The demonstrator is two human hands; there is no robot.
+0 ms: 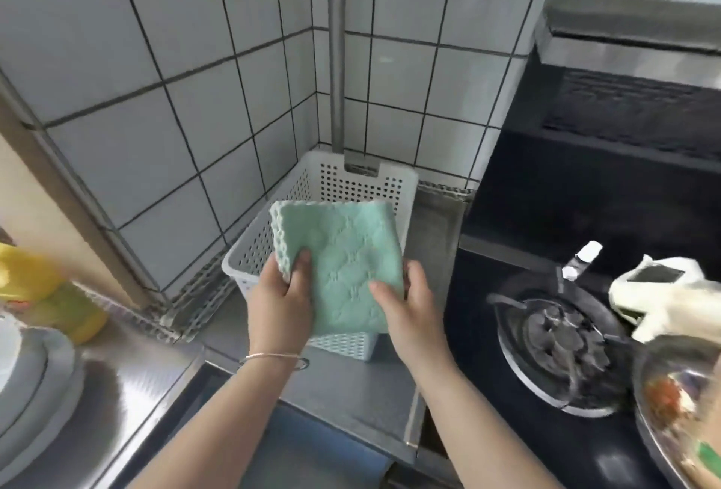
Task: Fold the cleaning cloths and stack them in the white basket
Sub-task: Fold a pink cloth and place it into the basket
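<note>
Head view: I see 1 green cloth already folded, pinched by left hand and right hand just above the white basket, not yet dropped in; basket contents hidden, can't tell how many remain.

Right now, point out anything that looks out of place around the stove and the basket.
A white cloth or glove lies bunched at the edge of the gas burner, an odd spot for fabric; no flame is visible. The white basket stands square in the tiled corner, and both hands hold the folded green cloth above it.
</note>
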